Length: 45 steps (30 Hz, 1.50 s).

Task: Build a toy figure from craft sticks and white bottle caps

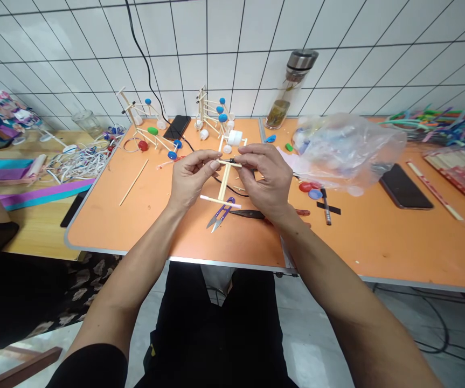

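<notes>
My left hand [192, 175] pinches one end of a short crosspiece on a wooden stick frame [223, 184]. From the other side, the fingers of my right hand [268, 173] close on the same crosspiece, near a small dark binding. The frame's long sticks slope down toward me to a second crossbar with pale pink sleeves on its ends. Below it on the orange table lie purple thread snips [221, 215], blades toward me. Dark-jawed pliers [249, 214] with red handles rest partly hidden behind my right wrist.
Two stick models, one with a red wheel [143, 145] and one with blue wheels [220, 109], stand at the back. Nearby are a glass bottle [279, 102], a plastic bag [345, 148], a phone [405, 187], a marker [326, 207] and a loose stick [133, 182]. Another person sits at left.
</notes>
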{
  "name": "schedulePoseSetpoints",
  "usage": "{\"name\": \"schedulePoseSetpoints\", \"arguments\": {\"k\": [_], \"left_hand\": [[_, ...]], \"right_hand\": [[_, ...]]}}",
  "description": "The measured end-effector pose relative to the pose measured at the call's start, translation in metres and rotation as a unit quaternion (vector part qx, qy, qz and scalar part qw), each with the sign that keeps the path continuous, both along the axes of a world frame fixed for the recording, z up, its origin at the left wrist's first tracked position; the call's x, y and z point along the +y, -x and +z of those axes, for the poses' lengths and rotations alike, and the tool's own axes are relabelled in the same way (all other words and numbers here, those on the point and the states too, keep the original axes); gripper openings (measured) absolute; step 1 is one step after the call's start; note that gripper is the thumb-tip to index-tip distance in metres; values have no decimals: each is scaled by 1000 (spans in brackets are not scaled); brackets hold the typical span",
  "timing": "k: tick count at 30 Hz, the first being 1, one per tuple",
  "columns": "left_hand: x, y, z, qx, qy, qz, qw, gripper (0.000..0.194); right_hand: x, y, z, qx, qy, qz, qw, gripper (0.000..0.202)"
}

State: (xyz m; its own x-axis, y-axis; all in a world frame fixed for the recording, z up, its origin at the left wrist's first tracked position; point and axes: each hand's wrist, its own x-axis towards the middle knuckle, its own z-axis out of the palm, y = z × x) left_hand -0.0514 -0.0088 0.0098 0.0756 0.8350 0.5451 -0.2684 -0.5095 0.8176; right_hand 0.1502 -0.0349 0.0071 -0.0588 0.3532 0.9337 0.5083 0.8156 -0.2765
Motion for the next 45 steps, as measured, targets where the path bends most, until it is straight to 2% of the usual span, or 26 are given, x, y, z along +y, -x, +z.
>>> {"name": "schedulePoseSetpoints", "arguments": {"k": [6, 12, 18, 22, 29, 35, 40, 45], "left_hand": [[1, 0, 0, 4, 31, 6, 999, 41], [2, 2, 0, 11, 59, 4, 998, 43], [3, 3, 0, 43, 78, 31, 996, 49], [5, 1, -2, 53, 85, 32, 994, 47], [12, -1, -10, 76, 125, 30, 989, 39], [16, 1, -17, 86, 143, 23, 986, 41], [21, 1, -22, 74, 153, -15, 985, 40], [27, 0, -26, 49, 174, -3, 984, 34]], "right_hand": [[0, 3, -1, 9, 47, -13, 999, 6], [-4, 8, 0, 71, 155, 8, 985, 18], [-4, 11, 1, 177, 315, 74, 929, 41], [-2, 9, 4, 201, 383, 105, 896, 48], [4, 3, 2, 225, 438, 136, 860, 45], [11, 4, -5, 246, 455, 179, 837, 39], [12, 6, -5, 232, 483, 176, 826, 36], [13, 8, -5, 213, 495, 165, 826, 41]]}}
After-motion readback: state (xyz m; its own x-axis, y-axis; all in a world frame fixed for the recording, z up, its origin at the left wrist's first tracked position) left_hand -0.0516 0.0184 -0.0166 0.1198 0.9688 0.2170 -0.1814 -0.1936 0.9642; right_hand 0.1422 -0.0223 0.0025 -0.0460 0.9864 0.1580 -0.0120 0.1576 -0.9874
